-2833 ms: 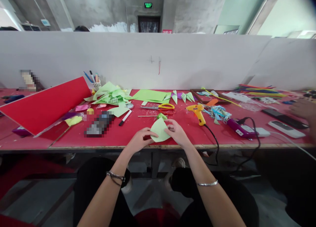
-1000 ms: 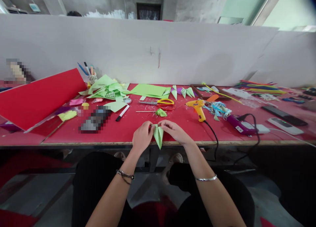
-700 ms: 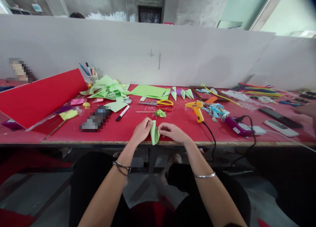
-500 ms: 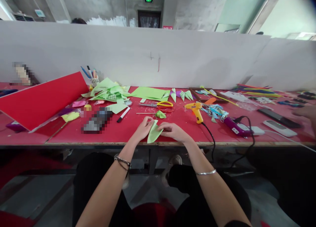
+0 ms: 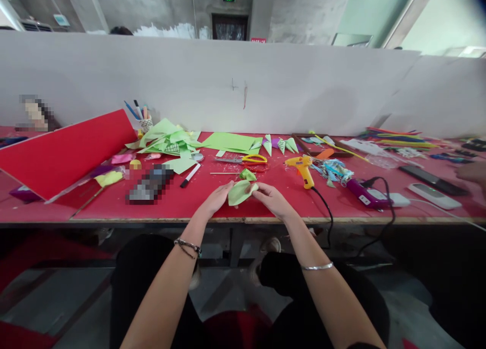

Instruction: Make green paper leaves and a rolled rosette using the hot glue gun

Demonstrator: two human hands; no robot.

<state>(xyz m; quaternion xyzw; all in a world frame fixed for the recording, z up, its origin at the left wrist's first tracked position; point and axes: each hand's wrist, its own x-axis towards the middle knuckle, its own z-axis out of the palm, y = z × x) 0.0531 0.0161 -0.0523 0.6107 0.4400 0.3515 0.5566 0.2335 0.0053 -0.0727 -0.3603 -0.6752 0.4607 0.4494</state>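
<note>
A light green piece of paper (image 5: 238, 194), leaf-like in outline and slightly curled, is held between my hands near the table's front edge. My left hand (image 5: 217, 199) grips its left side, with the fingers partly behind the paper. At the paper's right end, my right hand (image 5: 272, 199) pinches it between thumb and fingers. Just beyond lies a crumpled green paper piece (image 5: 248, 175), beside a thin wooden stick (image 5: 225, 173). Yellow-handled scissors (image 5: 253, 160) rest farther back. To the right is a yellow glue gun (image 5: 302, 171) with a black cord.
A pile of green paper scraps (image 5: 170, 140) and a green sheet (image 5: 230, 142) lie at the back, beside small paper cones (image 5: 268, 144). A marker (image 5: 190, 175) is at left, near a red board (image 5: 72, 151). A purple power strip (image 5: 367, 194) sits right. Another person's hand (image 5: 473, 173) shows far right.
The green paper has turned from nearly upright to a more level slant and risen slightly. My right hand has shifted a little to the right along with the paper's end.
</note>
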